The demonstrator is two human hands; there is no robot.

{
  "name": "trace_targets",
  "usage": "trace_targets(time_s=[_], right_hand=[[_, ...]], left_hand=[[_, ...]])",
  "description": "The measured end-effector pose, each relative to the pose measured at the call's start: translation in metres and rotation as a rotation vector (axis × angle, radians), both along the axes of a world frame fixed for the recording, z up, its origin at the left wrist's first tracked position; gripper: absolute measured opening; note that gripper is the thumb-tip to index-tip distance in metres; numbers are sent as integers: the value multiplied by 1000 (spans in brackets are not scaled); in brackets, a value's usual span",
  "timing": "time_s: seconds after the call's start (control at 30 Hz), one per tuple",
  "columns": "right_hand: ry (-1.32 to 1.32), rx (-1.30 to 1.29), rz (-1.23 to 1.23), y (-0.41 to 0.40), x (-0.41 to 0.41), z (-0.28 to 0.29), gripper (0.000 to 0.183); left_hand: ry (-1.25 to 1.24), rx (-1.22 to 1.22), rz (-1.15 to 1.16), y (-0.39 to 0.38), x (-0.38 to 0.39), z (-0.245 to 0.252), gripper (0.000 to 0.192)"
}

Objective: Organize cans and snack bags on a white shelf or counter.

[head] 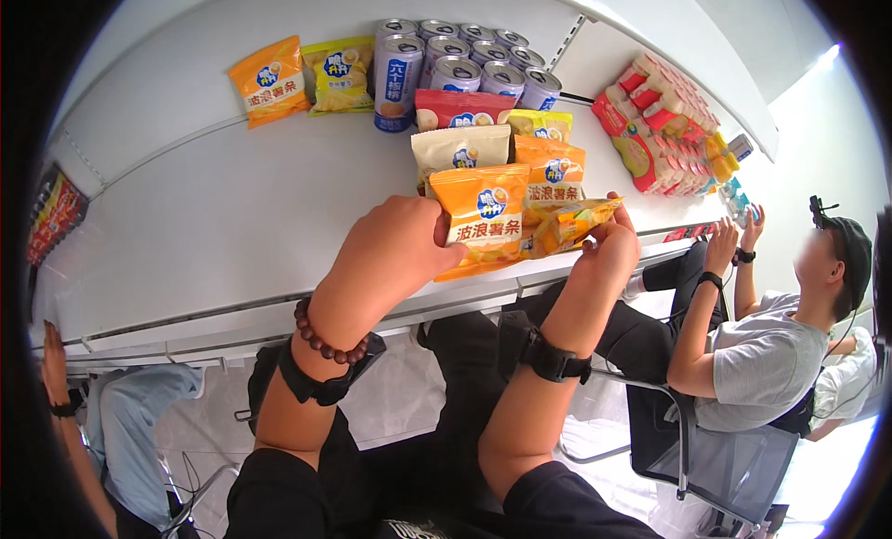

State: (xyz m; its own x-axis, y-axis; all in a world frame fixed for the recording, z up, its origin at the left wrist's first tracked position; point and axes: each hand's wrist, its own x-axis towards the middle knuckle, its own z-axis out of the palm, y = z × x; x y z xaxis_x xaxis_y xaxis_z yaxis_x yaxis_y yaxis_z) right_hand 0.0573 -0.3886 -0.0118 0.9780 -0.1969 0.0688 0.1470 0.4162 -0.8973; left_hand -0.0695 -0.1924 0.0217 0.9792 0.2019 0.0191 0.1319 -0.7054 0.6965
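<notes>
At the shelf's front edge, my left hand (394, 243) pinches the left side of an orange snack bag (486, 208), its printed front facing me. My right hand (612, 243) holds a second orange-yellow snack bag (568, 225), tilted so that its face is seen at a slant. Just behind stand a cream bag (460, 152), another orange bag (554, 169), a red bag (463, 108) and a yellow bag (540, 124). The lower ends of these bags are hidden by those in front.
Several drink cans (456, 68) stand behind the bags. An orange bag (270, 82) and a yellow bag (339, 73) lean on the shelf's back wall. Wrapped bottle packs (662, 128) lie right on the white shelf (230, 211). A seated person (766, 358) works at right; another's hand (54, 365) shows left.
</notes>
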Motion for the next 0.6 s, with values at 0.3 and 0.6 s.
trace_targets(time_s=[0.3,0.6], right_hand=[[-29,-4,-5,6,-8,8,54],[46,48,-49,8,-1,11,56]], left_hand=[[-254,-3,-26,-1,4,-2,23],[-322,-3,-185,2,3,2,24]])
